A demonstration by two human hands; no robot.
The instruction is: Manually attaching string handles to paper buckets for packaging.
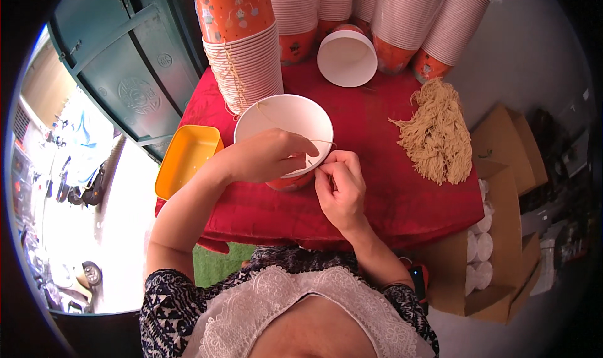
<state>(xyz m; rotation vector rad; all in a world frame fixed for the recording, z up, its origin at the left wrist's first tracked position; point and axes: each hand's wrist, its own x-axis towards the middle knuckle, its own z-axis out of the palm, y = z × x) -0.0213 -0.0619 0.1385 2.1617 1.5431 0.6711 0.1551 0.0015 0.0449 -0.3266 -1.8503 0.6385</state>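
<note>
A round paper bucket (pixel 286 113) stands near the table's front, its white mouth tilted toward me and its orange outside showing below. My left hand (pixel 270 156) reaches over the near left rim, fingertips curled together inside the mouth by the right wall; what they pinch is too small to make out. Outside that same wall, my right hand (pixel 342 185) is closed, thumb and forefinger pinched against the rim. A thin tan string (pixel 323 142) loops over the right rim toward the right fingers. Another stretch of string lies inside the bucket's far left wall.
A tall stack of nested buckets (pixel 245 66) stands behind, strings draped down it. A yellow plastic basket (pixel 188 157) sits left, a heap of tan strings (pixel 438 132) right. One bucket (pixel 347 58) lies tipped before wrapped stacks. Beside the red-covered table (pixel 408 207) is a cardboard box (pixel 502 220) holding white rolls.
</note>
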